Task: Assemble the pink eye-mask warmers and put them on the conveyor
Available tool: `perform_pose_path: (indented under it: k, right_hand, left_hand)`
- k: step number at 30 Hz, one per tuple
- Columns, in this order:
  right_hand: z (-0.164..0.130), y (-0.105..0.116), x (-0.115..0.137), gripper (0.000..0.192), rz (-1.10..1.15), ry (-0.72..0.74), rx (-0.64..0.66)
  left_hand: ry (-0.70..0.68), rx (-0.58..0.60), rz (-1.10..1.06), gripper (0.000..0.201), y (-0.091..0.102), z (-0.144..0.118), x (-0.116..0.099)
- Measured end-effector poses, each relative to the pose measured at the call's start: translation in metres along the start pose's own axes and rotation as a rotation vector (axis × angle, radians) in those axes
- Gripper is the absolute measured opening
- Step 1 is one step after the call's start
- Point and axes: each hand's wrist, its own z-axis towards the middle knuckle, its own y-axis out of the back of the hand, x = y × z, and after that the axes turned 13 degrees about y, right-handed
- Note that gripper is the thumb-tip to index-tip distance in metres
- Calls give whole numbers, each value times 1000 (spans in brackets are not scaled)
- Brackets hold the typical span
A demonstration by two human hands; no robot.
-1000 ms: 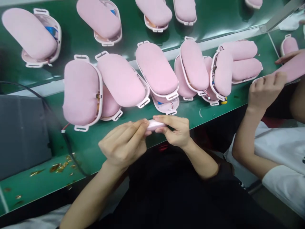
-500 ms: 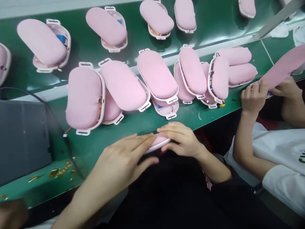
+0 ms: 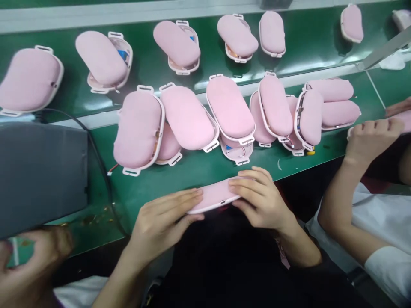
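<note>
Both my hands hold a pink, oval padded casing (image 3: 213,197) with a white rim, close to my body at the bench's front edge. My left hand (image 3: 167,220) grips its left end, fingers flat on the pink top and thumb under the rim. Round the right end, the fingers of my right hand (image 3: 260,196) lie on top with the thumb below. A small dark slot shows in the rim between my hands. Just beyond are similar pink casings (image 3: 229,107) with white strap loops, some stacked on others. One open white shell (image 3: 237,154) shows wires and a blue part.
More pink casings (image 3: 178,47) stand along the green back strip (image 3: 305,34), some with tops askew. A dark grey box (image 3: 43,175) and black cable (image 3: 101,156) are at left. Co-workers' hands are at the right (image 3: 369,141) and lower left (image 3: 41,261).
My left hand has slid toward the casing's left end, its thumb now against the underside, and more pink top shows. The right co-worker's pink piece is lower. Another person's hand has come in at left.
</note>
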Motion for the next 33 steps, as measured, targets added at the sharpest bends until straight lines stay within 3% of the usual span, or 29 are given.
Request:
perform_pose_path:
  k: [2, 6, 9, 12, 15, 18, 22, 28, 30, 33]
  right_hand:
    - [7, -1, 12, 30, -80, 10, 82]
    - [13, -14, 25, 28, 22, 33, -133]
    - [10, -19, 23, 36, 76, 15, -218]
    - [9, -15, 18, 34, 64, 66, -154]
    - [12, -9, 11, 23, 43, 51, -28]
    - [14, -13, 7, 17, 32, 14, -23]
    - [15, -32, 13, 7, 7, 19, -87]
    - [17, -40, 14, 3, -33, 21, -140]
    - [17, -35, 12, 4, -36, 52, -113]
    - [19, -29, 12, 14, -45, 69, 27]
  left_hand:
    - [-15, -65, -29, 35, -4, -3, -6]
    - [15, -95, -187, 45, -13, -3, -13]
    - [-5, -123, -270, 49, -16, -5, -8]
    - [-25, -133, -272, 47, -11, -11, 1]
    - [62, -71, -168, 30, 1, -15, 10]
    - [115, -5, -33, 29, 5, -15, 11]
    - [-19, -117, 28, 27, -11, -11, 3]
    - [-37, -293, 67, 23, -32, -13, -4]
    - [-41, -295, 76, 20, -30, -12, -4]
    - [-42, -208, 100, 13, -25, -11, -4]
